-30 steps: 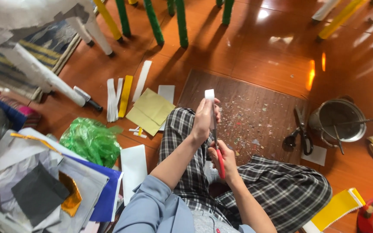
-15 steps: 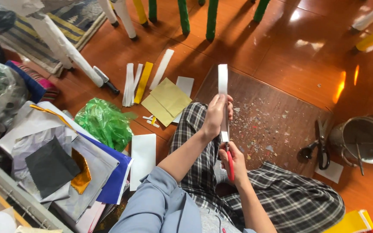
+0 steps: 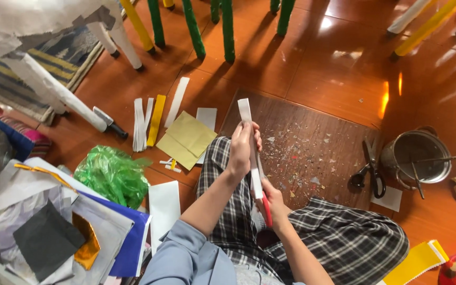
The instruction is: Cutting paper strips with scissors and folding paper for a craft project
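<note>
Sitting cross-legged on the floor, the person works over their lap in checked trousers. Right hand (image 3: 273, 205) is closed on a red-handled cutter (image 3: 266, 209) — blade hidden behind the paper, so scissors or knife cannot be told. Left hand (image 3: 243, 149) is clenched round a long white paper strip (image 3: 250, 145), held upright and apparently taut so the edge can run along it; its lower end meets the right hand. Beneath lies a brown mat (image 3: 312, 132) strewn with small clippings, evidently placed to catch them. Within arm's reach sit black scissors (image 3: 369, 171) and a metal pot (image 3: 417, 157) to the right, a yellow sheet (image 3: 186, 140) and cut strips (image 3: 151, 119) to the left. Farther left, green plastic (image 3: 113, 174) and stacked papers (image 3: 54, 232) — partly cut off by the frame. Beyond, green painted sticks (image 3: 225, 26) rise out of view.
</note>
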